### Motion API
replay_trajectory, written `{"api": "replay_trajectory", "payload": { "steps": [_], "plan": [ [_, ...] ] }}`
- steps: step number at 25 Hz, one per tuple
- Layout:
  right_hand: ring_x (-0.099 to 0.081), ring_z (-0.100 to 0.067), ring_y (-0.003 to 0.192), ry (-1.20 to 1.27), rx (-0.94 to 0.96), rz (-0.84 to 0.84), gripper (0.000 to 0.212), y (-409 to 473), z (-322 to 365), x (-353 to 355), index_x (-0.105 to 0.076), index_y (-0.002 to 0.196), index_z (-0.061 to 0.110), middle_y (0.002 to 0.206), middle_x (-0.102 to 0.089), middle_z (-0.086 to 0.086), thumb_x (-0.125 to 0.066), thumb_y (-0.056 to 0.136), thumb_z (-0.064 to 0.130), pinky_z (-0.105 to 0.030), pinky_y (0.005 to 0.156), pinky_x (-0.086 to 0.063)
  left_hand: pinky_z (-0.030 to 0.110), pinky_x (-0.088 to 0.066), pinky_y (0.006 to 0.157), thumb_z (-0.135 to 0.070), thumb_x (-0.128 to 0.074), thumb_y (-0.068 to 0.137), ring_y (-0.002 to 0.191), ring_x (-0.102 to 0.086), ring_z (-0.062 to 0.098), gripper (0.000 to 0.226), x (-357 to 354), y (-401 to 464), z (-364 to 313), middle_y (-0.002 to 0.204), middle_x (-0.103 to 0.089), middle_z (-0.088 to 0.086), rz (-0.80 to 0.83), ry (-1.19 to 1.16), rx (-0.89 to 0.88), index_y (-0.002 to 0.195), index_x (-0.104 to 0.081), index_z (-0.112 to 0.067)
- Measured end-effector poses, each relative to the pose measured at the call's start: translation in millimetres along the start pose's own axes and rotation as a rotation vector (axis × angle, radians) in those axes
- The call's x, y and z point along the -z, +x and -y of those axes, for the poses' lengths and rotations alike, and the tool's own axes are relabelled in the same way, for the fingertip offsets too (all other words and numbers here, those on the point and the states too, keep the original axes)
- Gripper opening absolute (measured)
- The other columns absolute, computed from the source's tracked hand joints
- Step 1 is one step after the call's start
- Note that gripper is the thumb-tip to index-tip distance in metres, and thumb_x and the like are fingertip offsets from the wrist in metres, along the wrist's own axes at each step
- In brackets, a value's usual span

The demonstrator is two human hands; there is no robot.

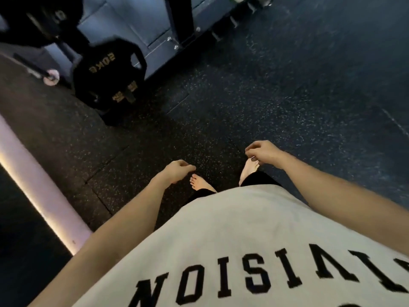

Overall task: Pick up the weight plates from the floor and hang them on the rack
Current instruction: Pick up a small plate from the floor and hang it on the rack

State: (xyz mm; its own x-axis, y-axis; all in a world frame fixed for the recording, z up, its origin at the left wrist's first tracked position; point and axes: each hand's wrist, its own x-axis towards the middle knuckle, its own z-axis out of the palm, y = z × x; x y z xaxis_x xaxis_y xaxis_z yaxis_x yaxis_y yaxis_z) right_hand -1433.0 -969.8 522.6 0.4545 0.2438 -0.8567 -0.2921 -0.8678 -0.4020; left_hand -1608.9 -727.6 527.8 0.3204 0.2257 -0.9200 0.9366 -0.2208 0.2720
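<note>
A black weight plate [109,73] with gold lettering hangs on a peg of the dark rack at upper left. Above it, at the top left corner, a second black plate [42,17] sits on the rack, blurred. My left hand [177,170] hangs low in front of me with fingers loosely curled and nothing in it. My right hand [262,152] is a little farther right and forward, fingers also loosely curled and empty. Both hands are well away from the rack. No plate lies on the visible floor.
Speckled black rubber floor [254,96] spreads ahead and to the right. An empty rack peg with a pale end cap [51,77] sticks out at left. A lit pale strip [42,187] runs along the left. My bare feet [200,183] stand below my hands.
</note>
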Motion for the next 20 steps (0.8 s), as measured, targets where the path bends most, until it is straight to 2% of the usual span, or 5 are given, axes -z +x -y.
{"api": "replay_trajectory", "payload": {
  "steps": [5, 10, 12, 17, 20],
  "plan": [
    [-0.062, -0.020, 0.090, 0.277, -0.114, -0.093, 0.013, -6, -86, 85, -0.066, 0.104, 0.018, 0.104, -0.067, -0.008, -0.061, 0.093, 0.019, -0.035, 0.078, -0.049, 0.035, -0.046, 0.086, -0.043, -0.062, 0.091, 0.104, -0.058, 0.019, 0.039, -43, 18, -127, 0.114, -0.061, 0.001, 0.074, 0.168, -0.122, 0.125, -0.057, -0.024],
    [-0.056, -0.018, 0.080, 0.452, -0.185, -0.174, 0.012, -5, -158, 194, -0.066, 0.101, 0.015, 0.096, -0.064, -0.009, -0.058, 0.092, 0.015, -0.027, 0.065, -0.044, 0.036, -0.046, 0.095, -0.042, -0.063, 0.091, 0.103, -0.058, 0.019, 0.035, -122, 34, -255, 0.115, -0.061, 0.001, 0.124, 0.395, -0.197, 0.120, -0.059, -0.022],
    [-0.054, -0.019, 0.082, 0.477, -0.189, -0.189, 0.017, -4, -182, 246, -0.066, 0.106, 0.011, 0.095, -0.061, -0.008, -0.055, 0.093, 0.014, -0.027, 0.065, -0.043, 0.033, -0.046, 0.092, -0.038, -0.063, 0.093, 0.100, -0.058, 0.017, 0.033, -152, 40, -309, 0.114, -0.062, 0.001, 0.106, 0.445, -0.233, 0.120, -0.060, -0.020],
    [-0.058, -0.021, 0.086, 0.528, -0.217, -0.211, 0.015, 23, -216, 347, -0.064, 0.103, 0.011, 0.102, -0.065, -0.010, -0.053, 0.096, 0.017, -0.035, 0.080, -0.050, 0.031, -0.044, 0.087, -0.036, -0.061, 0.093, 0.104, -0.057, 0.019, 0.027, -184, 62, -421, 0.113, -0.061, 0.000, 0.016, 0.507, -0.275, 0.115, -0.063, -0.020],
    [-0.060, -0.022, 0.089, 0.553, -0.227, -0.203, 0.013, 60, -213, 402, -0.064, 0.100, 0.012, 0.105, -0.066, -0.010, -0.053, 0.097, 0.018, -0.038, 0.086, -0.051, 0.030, -0.045, 0.085, -0.035, -0.061, 0.094, 0.096, -0.057, 0.016, 0.021, -189, 91, -486, 0.112, -0.061, 0.000, 0.009, 0.483, -0.264, 0.110, -0.061, -0.022]
  ]
}}
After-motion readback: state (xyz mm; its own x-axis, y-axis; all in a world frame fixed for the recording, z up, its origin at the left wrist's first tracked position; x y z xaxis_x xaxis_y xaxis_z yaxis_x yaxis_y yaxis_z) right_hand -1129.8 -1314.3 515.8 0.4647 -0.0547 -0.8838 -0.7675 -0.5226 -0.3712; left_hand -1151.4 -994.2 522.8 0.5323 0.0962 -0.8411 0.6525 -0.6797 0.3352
